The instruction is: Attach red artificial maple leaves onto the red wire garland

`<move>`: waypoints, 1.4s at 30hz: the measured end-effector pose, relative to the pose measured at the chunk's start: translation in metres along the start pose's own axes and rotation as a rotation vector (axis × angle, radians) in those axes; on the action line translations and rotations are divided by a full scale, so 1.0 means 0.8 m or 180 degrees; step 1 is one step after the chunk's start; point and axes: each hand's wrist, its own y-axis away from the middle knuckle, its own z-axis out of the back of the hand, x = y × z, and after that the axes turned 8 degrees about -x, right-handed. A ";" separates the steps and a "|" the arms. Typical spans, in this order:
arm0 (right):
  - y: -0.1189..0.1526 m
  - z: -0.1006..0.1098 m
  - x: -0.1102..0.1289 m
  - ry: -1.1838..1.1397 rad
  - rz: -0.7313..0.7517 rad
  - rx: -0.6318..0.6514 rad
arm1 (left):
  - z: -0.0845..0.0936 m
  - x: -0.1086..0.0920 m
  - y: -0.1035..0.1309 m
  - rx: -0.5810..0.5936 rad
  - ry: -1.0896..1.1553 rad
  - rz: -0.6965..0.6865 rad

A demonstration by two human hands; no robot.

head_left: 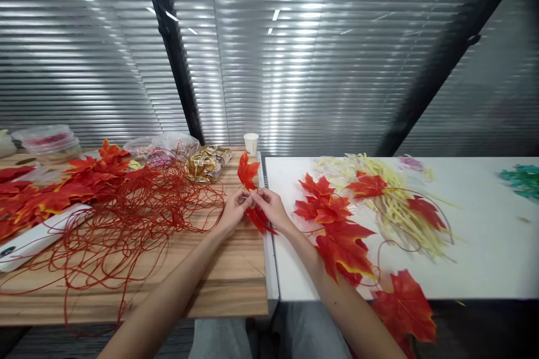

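My left hand (234,211) and my right hand (272,208) meet over the right edge of the wooden table, fingertips pinched together. Between them is the base of a red-orange artificial maple leaf (247,171), its blade pointing away from me. Another red leaf (258,220) hangs just below the fingers. The exact spot being pinched is hidden by the fingertips. A big tangle of thin red cord (155,196) lies left of my left hand. Beyond my right forearm, several red maple leaves (343,244) are strung along a red cord (381,249), some drooping past the table's front edge.
More red leaves (50,199) pile up at far left, beside a white strip-like object (42,238). Gold foil packaging (206,164), plastic tubs (48,143) and a paper cup (251,143) stand at the back. Pale yellow strips (396,207) and green pieces (522,180) lie on the white table (484,241).
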 end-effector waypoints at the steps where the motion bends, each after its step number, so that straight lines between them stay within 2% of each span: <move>1: 0.000 0.000 0.000 -0.0005 -0.0007 0.0008 | 0.000 0.000 0.000 0.0011 0.0000 0.0015; 23: -0.001 0.002 -0.006 0.0030 0.0026 0.0229 | -0.003 -0.006 0.003 0.0033 0.0050 0.0128; 42: -0.001 0.002 -0.003 -0.0025 -0.0004 0.0240 | -0.002 -0.006 0.002 0.0091 0.0101 0.0137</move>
